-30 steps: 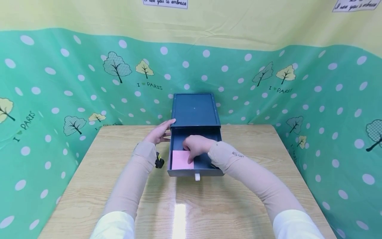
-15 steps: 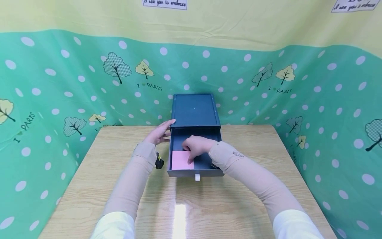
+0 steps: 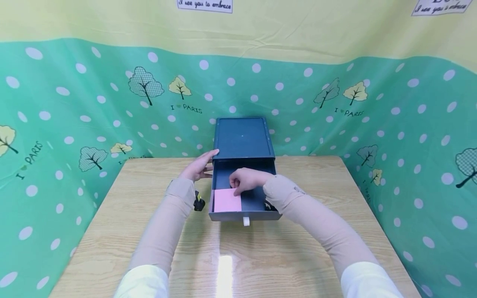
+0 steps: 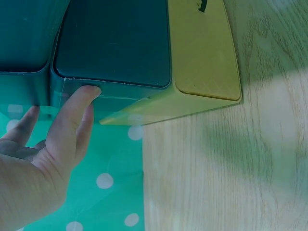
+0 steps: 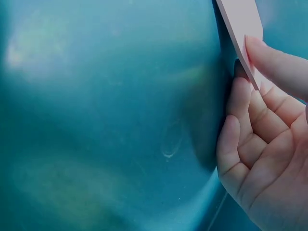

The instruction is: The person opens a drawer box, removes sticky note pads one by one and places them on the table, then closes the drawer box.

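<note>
A dark blue drawer box [image 3: 243,138] stands at the back of the table, its drawer [image 3: 223,216] pulled out toward me. In the drawer's front left part is a pink sticky note pad [image 3: 226,201]. My right hand [image 3: 249,180] reaches into the drawer and pinches the pad at its back right corner. In the right wrist view the thumb lies on one face of the pad [image 5: 243,29] and curled fingers [image 5: 239,98] are behind it. My left hand [image 3: 199,165] rests against the box's left side, fingers extended, as the left wrist view also shows [image 4: 53,144].
A white pull tab [image 3: 246,221] hangs from the drawer front. The wooden table [image 3: 156,186] reaches back to a green dotted cloth [image 3: 167,136] behind and on both sides. A small black device [image 3: 199,203] is under the left wrist.
My right thumb has shifted back along the pad to its back corner, and the hand has lifted slightly. The pad has moved a little to the left. My left hand keeps its place.
</note>
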Tool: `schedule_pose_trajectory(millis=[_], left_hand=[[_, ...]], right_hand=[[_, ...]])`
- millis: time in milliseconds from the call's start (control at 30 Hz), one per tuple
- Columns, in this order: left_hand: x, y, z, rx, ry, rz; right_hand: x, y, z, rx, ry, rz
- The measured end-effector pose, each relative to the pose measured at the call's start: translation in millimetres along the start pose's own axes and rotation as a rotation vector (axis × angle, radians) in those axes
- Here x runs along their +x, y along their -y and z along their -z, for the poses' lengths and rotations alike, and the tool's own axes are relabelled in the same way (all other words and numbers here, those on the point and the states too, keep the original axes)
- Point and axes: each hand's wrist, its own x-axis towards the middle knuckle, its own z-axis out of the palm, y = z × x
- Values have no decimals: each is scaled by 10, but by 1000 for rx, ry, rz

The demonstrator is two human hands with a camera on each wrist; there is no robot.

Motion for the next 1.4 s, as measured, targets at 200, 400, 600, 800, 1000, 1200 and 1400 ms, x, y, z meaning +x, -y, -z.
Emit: schedule_pose_trajectory(millis=[200,400,600,800,1000,1200,1400], left_hand=[[-10,-2,-9,5,-6,-2],[-9,0,-13,-4,-8,-1],[-7,4,-9,-3,-6,-2],[-10,-3,-13,3,-5,-5],[-6,-8,-19,6,2,-2],[12,-3,-17,-1,-3,4],[33,4,2,6,-3,1]], right_hand=[[-4,-22,21,69,21,-29],[5,-61,36,125,19,-57],[-3,-90,50,188,13,-71],[-15,-123,68,289,22,-101],[-26,-143,89,373,14,-133],[-44,-158,109,412,0,-150],[-69,-195,126,443,-20,-156]])
